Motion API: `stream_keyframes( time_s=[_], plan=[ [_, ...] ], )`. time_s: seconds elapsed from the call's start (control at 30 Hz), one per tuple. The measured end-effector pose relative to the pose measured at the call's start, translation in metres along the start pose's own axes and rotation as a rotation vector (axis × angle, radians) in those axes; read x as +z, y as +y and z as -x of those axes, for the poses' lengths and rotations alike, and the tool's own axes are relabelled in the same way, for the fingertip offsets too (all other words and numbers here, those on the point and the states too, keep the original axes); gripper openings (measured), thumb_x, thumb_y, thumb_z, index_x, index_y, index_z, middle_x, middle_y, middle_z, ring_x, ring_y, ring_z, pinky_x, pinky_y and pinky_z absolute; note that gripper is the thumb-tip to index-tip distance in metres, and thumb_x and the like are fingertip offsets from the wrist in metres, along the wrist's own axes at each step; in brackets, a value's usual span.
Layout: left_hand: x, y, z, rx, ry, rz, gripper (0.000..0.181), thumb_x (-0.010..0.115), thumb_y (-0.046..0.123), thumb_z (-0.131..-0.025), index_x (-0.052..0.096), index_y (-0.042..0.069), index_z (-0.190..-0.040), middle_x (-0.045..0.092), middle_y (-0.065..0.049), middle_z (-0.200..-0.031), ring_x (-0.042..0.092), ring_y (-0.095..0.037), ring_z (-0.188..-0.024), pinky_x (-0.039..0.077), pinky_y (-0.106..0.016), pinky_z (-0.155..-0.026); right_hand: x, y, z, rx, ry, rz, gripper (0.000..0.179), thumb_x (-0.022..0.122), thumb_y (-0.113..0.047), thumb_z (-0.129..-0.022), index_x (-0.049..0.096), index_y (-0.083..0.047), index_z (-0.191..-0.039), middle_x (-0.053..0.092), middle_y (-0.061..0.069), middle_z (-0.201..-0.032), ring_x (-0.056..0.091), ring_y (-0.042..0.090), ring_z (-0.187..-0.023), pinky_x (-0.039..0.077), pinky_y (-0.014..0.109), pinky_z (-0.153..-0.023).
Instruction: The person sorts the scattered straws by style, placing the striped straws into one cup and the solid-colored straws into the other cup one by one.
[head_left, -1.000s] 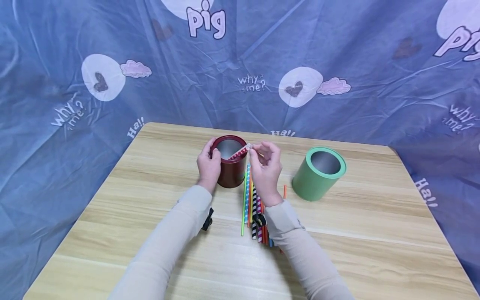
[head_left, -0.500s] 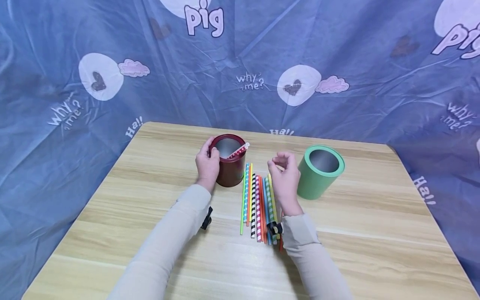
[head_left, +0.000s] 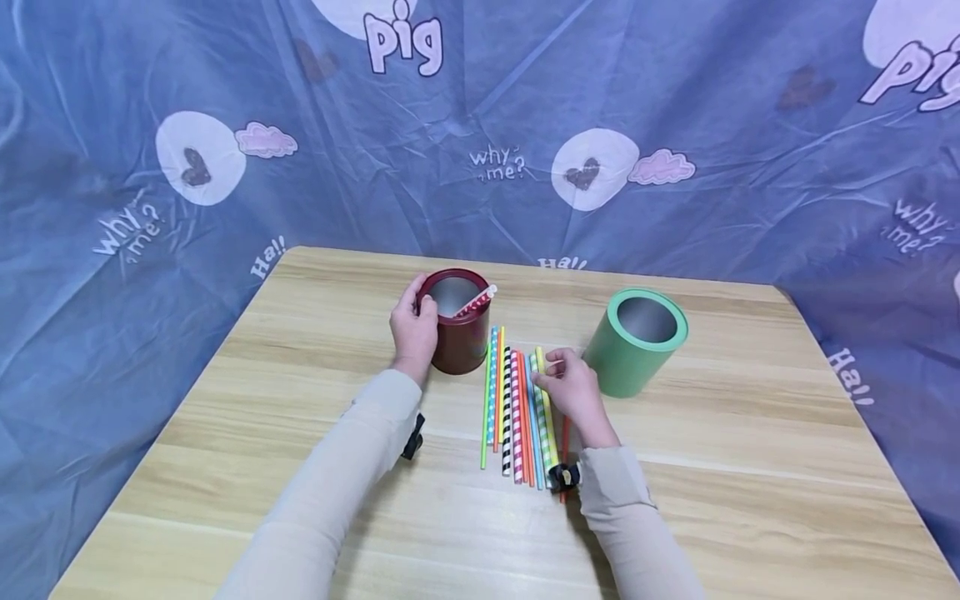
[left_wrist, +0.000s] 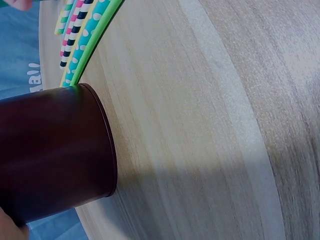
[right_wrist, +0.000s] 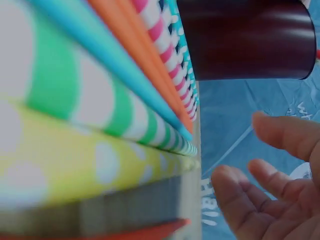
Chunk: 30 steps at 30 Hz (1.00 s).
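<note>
My left hand (head_left: 415,335) grips the dark red can (head_left: 461,348) by its left side, thumb near the rim. Inside the can a red-and-white paper straw (head_left: 474,303) leans, its white end poking over the right of the rim. Over the right end of a row of loose straws, my right hand (head_left: 576,390) has its thumb and fingers parted and holds nothing. Nearest to it lie a yellow straw with pale dots (right_wrist: 105,172) and a green-and-white striped straw (right_wrist: 122,107). The left wrist view catches the can's wall (left_wrist: 55,150) and its lower edge.
A green can (head_left: 624,362) stands to the right of my right hand. Between the cans several straws lie side by side, among them a black-striped straw (head_left: 507,417) and a lime green straw (head_left: 485,433). One orange straw (head_left: 566,437) lies apart, partly under my right wrist.
My right hand has let go of the red-and-white straw at the dark red can. It has moved right and down to the row's right end. My left hand keeps its place.
</note>
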<state>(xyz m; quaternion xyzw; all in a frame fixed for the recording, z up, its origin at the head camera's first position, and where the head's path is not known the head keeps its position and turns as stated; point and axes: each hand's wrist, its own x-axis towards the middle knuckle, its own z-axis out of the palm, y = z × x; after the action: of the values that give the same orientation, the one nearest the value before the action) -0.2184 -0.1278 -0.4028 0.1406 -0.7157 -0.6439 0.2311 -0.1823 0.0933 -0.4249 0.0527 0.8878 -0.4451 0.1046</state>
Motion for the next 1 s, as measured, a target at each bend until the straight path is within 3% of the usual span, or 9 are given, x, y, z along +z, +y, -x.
stream_keyframes(
  time_s=[0.43, 0.73, 1.0],
  plan=[
    [-0.002, -0.002, -0.003, 0.022, -0.001, 0.004, 0.040, 0.047, 0.004, -0.088, 0.056, 0.005, -0.127, 0.056, -0.011, -0.129, 0.050, -0.019, -0.121, 0.040, -0.028, -0.102, 0.004, 0.012, -0.004, 0.056, -0.089, 0.064, 0.052, 0.073, -0.016, -0.077, 0.049, -0.005, -0.122, 0.056, 0.011, -0.095, 0.054, 0.023, -0.084, 0.046, 0.027, -0.064],
    [-0.002, -0.002, -0.003, 0.037, 0.001, 0.004, 0.040, 0.047, 0.003, -0.087, 0.056, 0.003, -0.127, 0.057, -0.012, -0.127, 0.051, -0.019, -0.120, 0.040, -0.027, -0.102, 0.010, 0.016, -0.009, 0.059, -0.099, 0.079, 0.055, 0.075, -0.010, -0.073, 0.049, -0.006, -0.121, 0.054, 0.010, -0.088, 0.054, 0.021, -0.076, 0.044, 0.027, -0.062],
    [0.000, -0.003, -0.003, 0.041, 0.007, 0.012, 0.040, 0.047, 0.003, -0.087, 0.057, 0.002, -0.126, 0.058, -0.012, -0.126, 0.052, -0.019, -0.119, 0.041, -0.027, -0.101, 0.011, 0.015, -0.013, 0.091, -0.105, 0.064, 0.062, 0.075, -0.008, -0.070, 0.046, -0.005, -0.125, 0.054, 0.014, -0.100, 0.055, 0.026, -0.086, 0.047, 0.033, -0.072]
  ],
)
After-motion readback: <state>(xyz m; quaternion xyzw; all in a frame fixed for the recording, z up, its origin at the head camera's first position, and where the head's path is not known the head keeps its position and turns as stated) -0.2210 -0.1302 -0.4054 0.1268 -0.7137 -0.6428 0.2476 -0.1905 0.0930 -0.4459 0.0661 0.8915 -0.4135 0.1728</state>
